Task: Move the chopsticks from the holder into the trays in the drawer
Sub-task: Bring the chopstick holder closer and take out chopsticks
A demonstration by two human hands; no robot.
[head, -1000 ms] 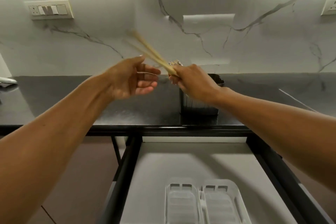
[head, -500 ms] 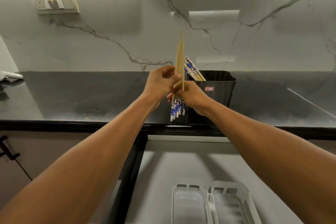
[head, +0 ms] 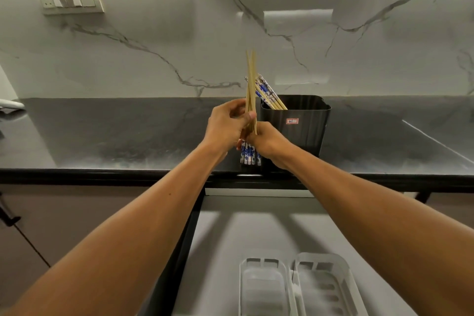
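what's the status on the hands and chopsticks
Left hand and right hand: grip shut on blue-patterned wooden chopsticks. More in black plastic holder. Clear plastic trays empty, path clear.

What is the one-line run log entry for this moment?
both hands grip chopsticks | above counter | holder not empty | trays empty

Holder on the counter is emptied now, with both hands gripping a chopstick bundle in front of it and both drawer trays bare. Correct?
Not emptied: the head view shows chopsticks in the holder. The left hand and right hand do grip a bundle; the trays are bare.
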